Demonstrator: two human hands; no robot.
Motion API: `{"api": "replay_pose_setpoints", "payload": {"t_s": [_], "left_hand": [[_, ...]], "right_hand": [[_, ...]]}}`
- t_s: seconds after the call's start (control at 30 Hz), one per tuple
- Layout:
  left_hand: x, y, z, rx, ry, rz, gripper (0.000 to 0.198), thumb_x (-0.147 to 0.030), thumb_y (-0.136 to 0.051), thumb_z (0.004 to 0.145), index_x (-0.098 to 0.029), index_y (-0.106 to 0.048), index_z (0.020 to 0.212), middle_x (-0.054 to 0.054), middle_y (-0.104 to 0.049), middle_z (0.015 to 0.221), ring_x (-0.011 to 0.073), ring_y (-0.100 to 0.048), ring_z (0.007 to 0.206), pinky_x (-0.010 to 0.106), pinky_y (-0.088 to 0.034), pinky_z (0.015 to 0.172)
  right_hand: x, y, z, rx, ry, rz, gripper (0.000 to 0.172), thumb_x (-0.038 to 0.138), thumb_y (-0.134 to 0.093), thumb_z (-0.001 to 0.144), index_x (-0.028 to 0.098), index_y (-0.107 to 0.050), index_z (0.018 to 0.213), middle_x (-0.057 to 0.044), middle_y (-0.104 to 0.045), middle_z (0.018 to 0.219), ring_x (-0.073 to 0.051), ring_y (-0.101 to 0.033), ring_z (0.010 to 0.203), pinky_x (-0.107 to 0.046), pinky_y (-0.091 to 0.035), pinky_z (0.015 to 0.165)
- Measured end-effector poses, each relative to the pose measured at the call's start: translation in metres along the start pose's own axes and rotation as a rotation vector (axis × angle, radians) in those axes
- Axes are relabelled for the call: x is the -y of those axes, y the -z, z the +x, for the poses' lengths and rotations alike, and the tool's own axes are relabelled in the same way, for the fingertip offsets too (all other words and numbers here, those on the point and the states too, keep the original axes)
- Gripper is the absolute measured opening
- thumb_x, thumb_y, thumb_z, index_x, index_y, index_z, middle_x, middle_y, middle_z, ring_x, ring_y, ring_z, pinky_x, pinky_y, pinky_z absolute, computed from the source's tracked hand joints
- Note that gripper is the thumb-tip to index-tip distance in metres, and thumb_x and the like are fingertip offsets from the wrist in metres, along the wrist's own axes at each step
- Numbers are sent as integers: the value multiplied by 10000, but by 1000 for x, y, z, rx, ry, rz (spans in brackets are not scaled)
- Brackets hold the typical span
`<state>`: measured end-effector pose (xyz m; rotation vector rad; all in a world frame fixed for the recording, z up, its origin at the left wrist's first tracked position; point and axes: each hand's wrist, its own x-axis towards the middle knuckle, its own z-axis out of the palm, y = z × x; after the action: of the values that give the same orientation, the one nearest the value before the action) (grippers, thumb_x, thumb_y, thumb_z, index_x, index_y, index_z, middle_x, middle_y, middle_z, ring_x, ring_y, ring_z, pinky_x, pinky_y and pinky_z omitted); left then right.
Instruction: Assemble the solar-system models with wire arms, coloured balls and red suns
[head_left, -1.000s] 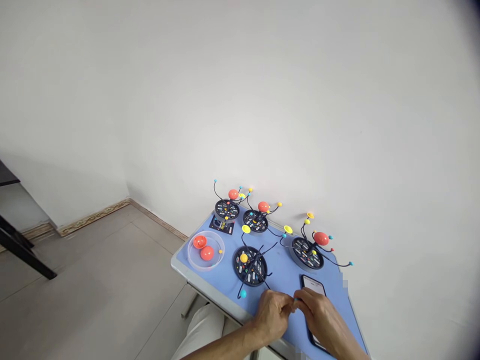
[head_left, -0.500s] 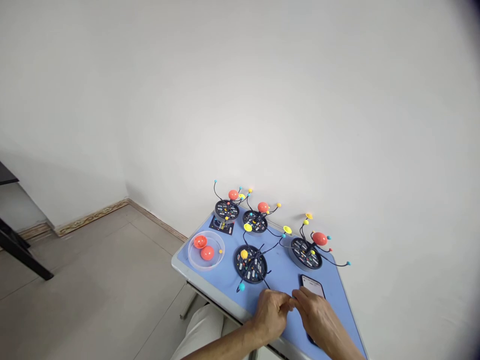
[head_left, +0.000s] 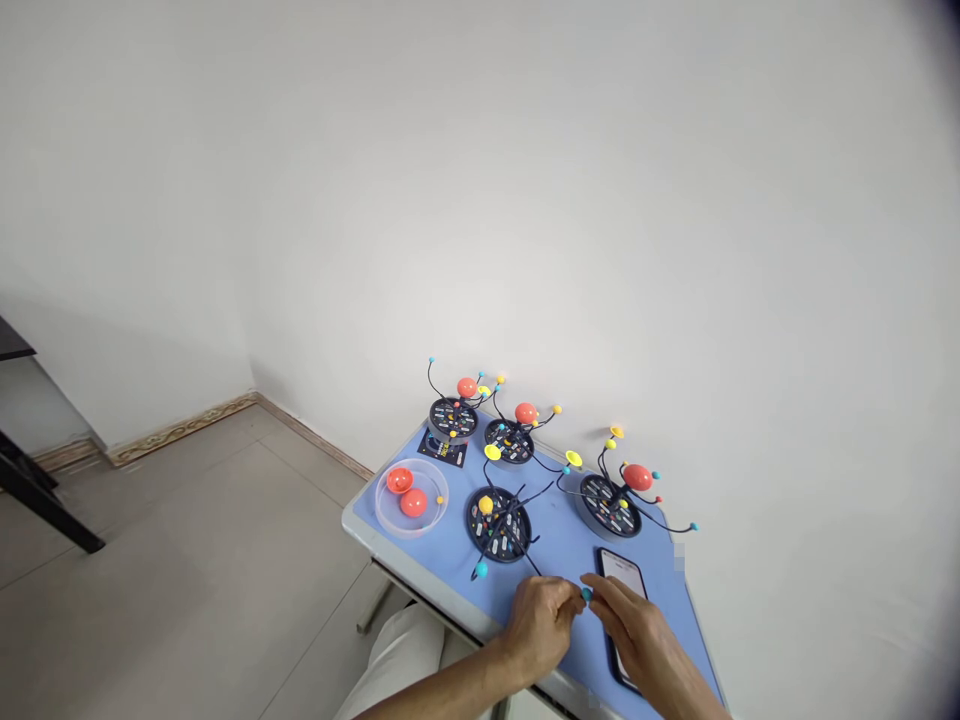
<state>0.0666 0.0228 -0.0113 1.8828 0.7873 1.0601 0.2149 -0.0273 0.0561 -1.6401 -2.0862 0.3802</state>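
Note:
A small blue ball (head_left: 586, 594) sits at the end of a thin black arm (head_left: 531, 563) that runs out from a solar system model (head_left: 498, 528). My left hand (head_left: 541, 628) is closed around that arm, just behind the ball. Close by the ball's right side, my right hand (head_left: 636, 632) has its fingers stretched out and loose; whether a fingertip touches the ball I cannot tell. The model's round black base carries small labels. A yellow ball (head_left: 486, 505), a yellow dish-shaped piece (head_left: 492, 452) and another blue ball (head_left: 482, 569) show on its other arms.
A clear round tray (head_left: 382, 515) at left holds red half-shells and small balls. Similar models with red centres (head_left: 466, 388), (head_left: 637, 477) stand along the wall, another model (head_left: 510, 440) between them. A phone (head_left: 622, 570) lies beneath my right hand. A black leaflet (head_left: 444, 450) lies at the back left.
The fingers of my right hand have parted from my left fingertips and loosened, so the blue ball between the hands now shows. My left hand stays at about the same place.

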Motion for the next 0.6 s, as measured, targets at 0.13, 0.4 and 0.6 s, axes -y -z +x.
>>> {"api": "replay_pose_setpoints", "payload": {"t_s": [0.13,0.4,0.6], "left_hand": [[1,-1,1,-14,7,22,180,-96,-567,879,-151,-715,792,51,-748,751,163,-674,672,221,-453,637],[3,-2,1,-13,75,-84,355,-192,-517,937,-161,-674,620,-11,-623,532,120,-545,498,208,-379,534],[5,-7,-1,-34,105,-133,298,-99,-504,852,-153,-677,616,-26,-563,473,113,-511,462,199,-341,490]], "right_hand": [[6,1,7,22,51,-57,346,290,-324,988,193,-653,1040,-110,-687,848,-210,-700,737,-291,-535,642],[-6,-3,10,31,107,-191,322,186,-331,957,207,-648,1008,-76,-679,795,-187,-670,627,-268,-511,576],[-12,-12,10,6,197,-346,349,55,-320,894,219,-629,893,-41,-656,727,-173,-652,590,-239,-470,536]]}}
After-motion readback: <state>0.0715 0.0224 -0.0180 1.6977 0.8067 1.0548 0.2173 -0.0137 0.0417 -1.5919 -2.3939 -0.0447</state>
